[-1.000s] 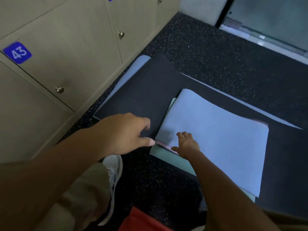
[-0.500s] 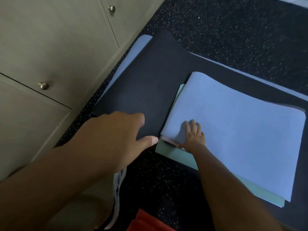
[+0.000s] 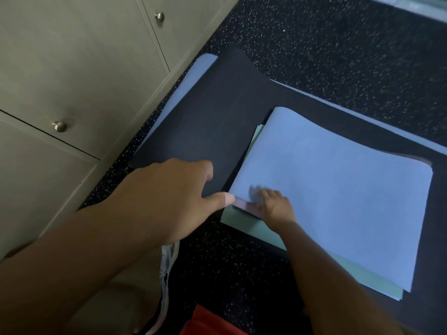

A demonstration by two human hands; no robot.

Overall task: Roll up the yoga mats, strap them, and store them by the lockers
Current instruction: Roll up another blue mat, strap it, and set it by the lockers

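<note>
At six o'clock, black speckled rubber floor (image 3: 217, 274). Above it, the left hand (image 3: 169, 199) hovers with relaxed fingers and thumb outstretched; the right hand (image 3: 275, 206) pinches the corner of the top pale-blue flat foam mat (image 3: 338, 194), stacked over pink, green and black mats (image 3: 217, 122). Beige metal lockers (image 3: 72, 68) with round knobs stand at ten o'clock.

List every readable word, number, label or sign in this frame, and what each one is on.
None can be read in the current view. The locker doors show only plain fronts and metal knobs. The light blue yoga mat, the black mat and the green mat carry no visible print or logo.
</note>
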